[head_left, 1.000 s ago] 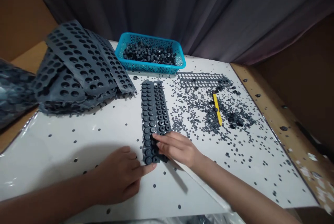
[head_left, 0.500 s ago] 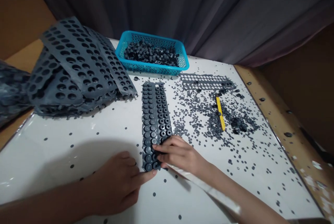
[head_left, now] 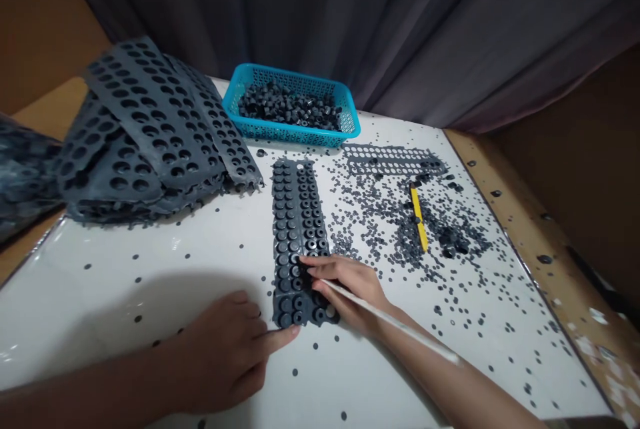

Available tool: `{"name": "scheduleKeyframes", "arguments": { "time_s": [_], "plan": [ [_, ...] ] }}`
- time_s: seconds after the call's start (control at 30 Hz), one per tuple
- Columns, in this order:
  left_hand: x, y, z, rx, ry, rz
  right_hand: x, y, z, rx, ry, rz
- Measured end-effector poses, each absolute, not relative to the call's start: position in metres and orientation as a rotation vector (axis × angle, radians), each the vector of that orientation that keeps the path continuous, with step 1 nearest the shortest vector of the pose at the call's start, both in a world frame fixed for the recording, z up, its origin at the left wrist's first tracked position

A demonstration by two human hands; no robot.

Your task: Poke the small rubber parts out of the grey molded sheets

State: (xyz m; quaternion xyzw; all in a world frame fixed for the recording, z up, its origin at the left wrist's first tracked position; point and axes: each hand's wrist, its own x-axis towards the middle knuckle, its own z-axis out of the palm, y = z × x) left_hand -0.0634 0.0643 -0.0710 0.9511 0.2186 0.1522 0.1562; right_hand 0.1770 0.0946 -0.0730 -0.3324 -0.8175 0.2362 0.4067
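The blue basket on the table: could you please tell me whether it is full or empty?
Partly filled: the blue basket holds small dark grey pieces, heaped below its rim.

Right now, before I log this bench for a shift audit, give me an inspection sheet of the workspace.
Surface: white-covered table, wooden board along its right edge.
Job's things: studded dark grey rubber strip.
Clutter: scattered rubber discs, punched rubber strip, yellow tool, stacked perforated rubber sheets, blue plastic basket of rubber pieces.
Hands: right hand has fingers on the strip, thin white stick beneath; left hand has forefinger at the strip's lower end.
Cables: nothing seen.
Surroundings: dark curtain behind.
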Motion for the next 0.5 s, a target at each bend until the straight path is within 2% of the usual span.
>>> {"name": "scheduleKeyframes", "arguments": {
  "time_s": [0.1,0.27,0.5],
  "plan": [
    [-0.063,0.065,-0.071,2.715,0.623,0.443,0.178,0.096,-0.069,-0.846,-2.087,0.706],
    [-0.061,0.067,-0.070,2.717,0.617,0.456,0.178,0.097,-0.069,-0.773,-2.138,0.674],
    [-0.062,0.066,-0.070,2.736,0.609,0.391,0.180,0.095,-0.084,-0.740,-2.285,0.254]
  ]
}}
